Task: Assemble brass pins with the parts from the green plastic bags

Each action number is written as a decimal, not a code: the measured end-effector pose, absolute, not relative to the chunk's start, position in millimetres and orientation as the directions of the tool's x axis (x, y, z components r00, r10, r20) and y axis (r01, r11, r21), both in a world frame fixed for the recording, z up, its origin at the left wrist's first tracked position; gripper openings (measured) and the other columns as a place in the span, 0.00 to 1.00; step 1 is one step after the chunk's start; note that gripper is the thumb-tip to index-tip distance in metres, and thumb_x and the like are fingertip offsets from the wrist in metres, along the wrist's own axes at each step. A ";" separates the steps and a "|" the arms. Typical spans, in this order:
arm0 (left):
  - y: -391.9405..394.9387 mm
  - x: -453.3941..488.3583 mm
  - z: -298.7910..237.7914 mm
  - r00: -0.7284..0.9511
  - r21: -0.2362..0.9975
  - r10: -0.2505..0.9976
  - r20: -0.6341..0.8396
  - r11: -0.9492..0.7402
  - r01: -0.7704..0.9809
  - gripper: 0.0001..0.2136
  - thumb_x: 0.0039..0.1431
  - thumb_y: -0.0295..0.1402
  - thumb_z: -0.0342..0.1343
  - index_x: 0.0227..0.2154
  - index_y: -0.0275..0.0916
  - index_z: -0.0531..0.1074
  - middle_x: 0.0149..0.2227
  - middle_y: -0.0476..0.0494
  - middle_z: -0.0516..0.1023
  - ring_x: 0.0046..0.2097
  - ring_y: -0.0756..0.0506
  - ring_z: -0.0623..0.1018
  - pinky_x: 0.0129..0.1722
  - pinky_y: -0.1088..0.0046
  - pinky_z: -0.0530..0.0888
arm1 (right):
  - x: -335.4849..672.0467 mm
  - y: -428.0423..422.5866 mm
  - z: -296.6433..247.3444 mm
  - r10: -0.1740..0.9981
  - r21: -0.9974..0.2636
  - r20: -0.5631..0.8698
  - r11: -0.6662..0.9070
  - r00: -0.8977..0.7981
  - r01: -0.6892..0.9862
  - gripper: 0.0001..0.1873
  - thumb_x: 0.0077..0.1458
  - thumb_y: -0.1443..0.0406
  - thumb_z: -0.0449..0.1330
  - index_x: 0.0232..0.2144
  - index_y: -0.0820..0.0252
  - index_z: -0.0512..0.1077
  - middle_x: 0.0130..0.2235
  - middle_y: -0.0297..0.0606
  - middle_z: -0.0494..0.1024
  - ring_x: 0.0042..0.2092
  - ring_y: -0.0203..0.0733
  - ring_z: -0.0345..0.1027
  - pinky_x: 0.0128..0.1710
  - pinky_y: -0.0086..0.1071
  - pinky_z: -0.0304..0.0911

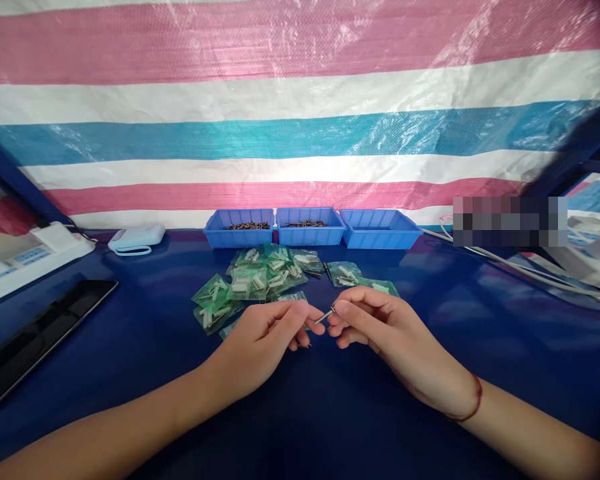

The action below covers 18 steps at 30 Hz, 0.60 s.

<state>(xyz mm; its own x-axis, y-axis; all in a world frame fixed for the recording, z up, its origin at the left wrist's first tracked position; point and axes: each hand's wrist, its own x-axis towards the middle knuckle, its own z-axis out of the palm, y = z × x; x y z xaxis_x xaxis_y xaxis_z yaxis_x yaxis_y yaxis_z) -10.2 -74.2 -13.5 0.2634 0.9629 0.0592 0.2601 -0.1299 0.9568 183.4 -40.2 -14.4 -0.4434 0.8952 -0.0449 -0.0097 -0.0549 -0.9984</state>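
In the head view, my right hand pinches a thin metal pin between thumb and index finger. The pin slants down to the left, and its free end is close to the fingertips of my left hand. That hand is closed, thumb against index finger, and what it grips is hidden. A small dark tip shows below its lower fingers; I cannot tell if it is held. Just beyond both hands lies a pile of green-tinted clear bags with small white and metal pieces inside.
Behind the bags stand three blue bins: the left bin and middle bin hold small brownish metal pieces; the right bin shows none. Loose dark pins lie near the bags. A phone, power strip and pale-blue device lie left; cables right.
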 end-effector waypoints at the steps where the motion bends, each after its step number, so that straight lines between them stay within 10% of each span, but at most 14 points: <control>1: -73.9 -10.0 -14.3 0.261 0.958 0.964 0.056 -0.125 0.258 0.18 0.68 0.40 0.42 0.40 0.40 0.78 0.33 0.46 0.79 0.31 0.49 0.75 0.32 0.73 0.75 | 183.0 -40.0 -14.6 0.898 -0.999 -0.041 -0.049 -0.439 -0.007 0.14 0.54 0.55 0.63 0.30 0.62 0.72 0.29 0.36 0.77 0.31 0.35 0.73 0.32 0.30 0.72; 12: -57.9 -13.8 -13.3 0.222 0.753 0.923 0.315 -0.385 0.534 0.08 0.61 0.35 0.53 0.37 0.44 0.77 0.33 0.50 0.80 0.32 0.48 0.77 0.33 0.74 0.73 | 188.4 -42.4 -18.3 0.848 -0.846 0.388 0.483 -0.360 0.225 0.14 0.58 0.63 0.58 0.48 0.54 0.69 0.43 0.39 0.77 0.35 0.38 0.73 0.32 0.32 0.72; 18: 38.8 -13.0 1.6 0.166 0.422 0.758 0.631 -0.515 0.746 0.09 0.64 0.31 0.49 0.40 0.38 0.75 0.38 0.44 0.80 0.39 0.47 0.77 0.43 0.68 0.73 | 185.6 -43.2 -23.4 0.582 -0.437 0.434 0.804 -0.688 0.404 0.18 0.61 0.65 0.55 0.53 0.55 0.67 0.53 0.43 0.72 0.53 0.45 0.67 0.52 0.40 0.67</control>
<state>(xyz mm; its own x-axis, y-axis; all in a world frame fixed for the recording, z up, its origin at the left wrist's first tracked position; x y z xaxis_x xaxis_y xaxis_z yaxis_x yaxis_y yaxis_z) -13.0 38.8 1.6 0.1662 0.7576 0.6312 0.7459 -0.5153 0.4220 185.6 -43.2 -23.4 -0.6877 0.5820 0.4340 0.4044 0.8036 -0.4368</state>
